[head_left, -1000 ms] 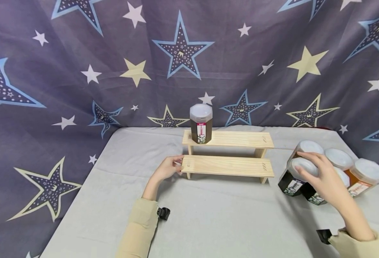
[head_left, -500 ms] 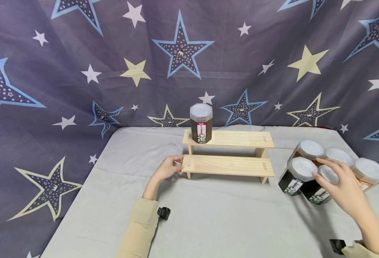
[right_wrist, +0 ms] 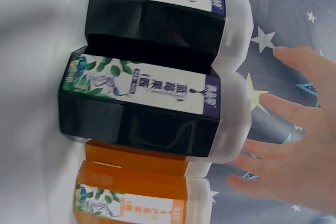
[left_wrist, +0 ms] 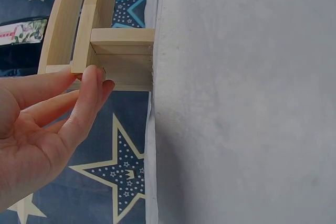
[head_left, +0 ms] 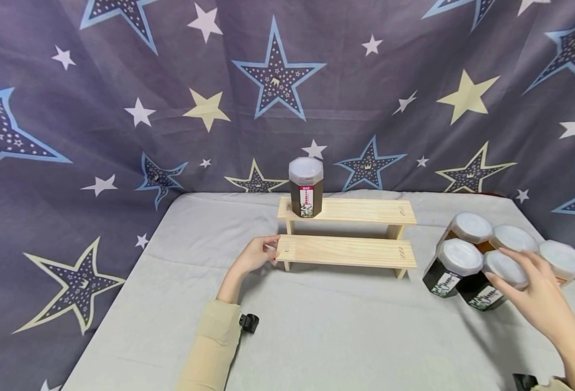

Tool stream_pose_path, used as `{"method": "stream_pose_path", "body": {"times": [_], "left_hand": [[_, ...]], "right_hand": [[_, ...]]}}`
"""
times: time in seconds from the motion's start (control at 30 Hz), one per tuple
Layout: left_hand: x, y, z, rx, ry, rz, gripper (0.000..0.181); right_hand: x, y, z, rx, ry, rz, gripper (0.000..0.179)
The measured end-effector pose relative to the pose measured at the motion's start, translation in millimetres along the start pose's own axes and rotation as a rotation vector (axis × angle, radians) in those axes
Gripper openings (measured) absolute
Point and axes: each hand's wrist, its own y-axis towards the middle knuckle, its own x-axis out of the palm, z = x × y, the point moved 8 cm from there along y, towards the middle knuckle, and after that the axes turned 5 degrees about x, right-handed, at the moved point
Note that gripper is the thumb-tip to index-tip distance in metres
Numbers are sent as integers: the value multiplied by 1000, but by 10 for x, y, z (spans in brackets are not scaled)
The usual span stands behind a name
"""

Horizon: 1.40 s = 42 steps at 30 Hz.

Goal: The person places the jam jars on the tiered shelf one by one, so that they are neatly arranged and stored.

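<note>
A two-step wooden shelf (head_left: 346,251) stands on the cloth-covered table. My left hand (head_left: 254,254) pinches the left end of its lower board between thumb and fingers, as the left wrist view shows. My right hand (head_left: 537,290) hovers with spread fingers by the white lid of the front-right dark jar (head_left: 485,293). In the right wrist view the fingers are around lid height, curled round nothing. Beside that jar stands another dark jar (head_left: 444,277) with a similar label. An orange jar (right_wrist: 134,179) stands on the other side, its right part cut off by the frame.
A dark jar with a pink-topped label (head_left: 306,198) stands on the left of the upper step. Behind the dark pair are more white-lidded jars (head_left: 470,227), partly hidden. A star-patterned curtain (head_left: 170,81) hangs behind the table.
My right hand has moved right and toward me, from over the front-left dark jar to beside the front-right one. The left hand, shelf and jars stay in place.
</note>
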Motion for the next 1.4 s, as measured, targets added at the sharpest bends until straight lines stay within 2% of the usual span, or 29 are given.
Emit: {"method": "stream_pose_path", "body": {"times": [0.2,0.6,0.8,0.93,1.23,1.4], "left_hand": [[3,3,-7,10,-7,-3,46],[8,3,-25,-24,-1,18,47],[16,7,-21,5,-25,7,46],[16,7,-9,27,-44,2,46],[12,-3,16,29,-48,-3,46],[19,18,-30,20,-42,-3,46]], "right_hand": [[23,-15,70,13,18,-13,52],[91,-30,217,74,17,-51,57],[132,-37,286,81,32,-59,57],[148,-36,311,85,14,-53,57],[183,-22,352,128,-15,-53,58],[181,-2,342,126,8,7,55]]}}
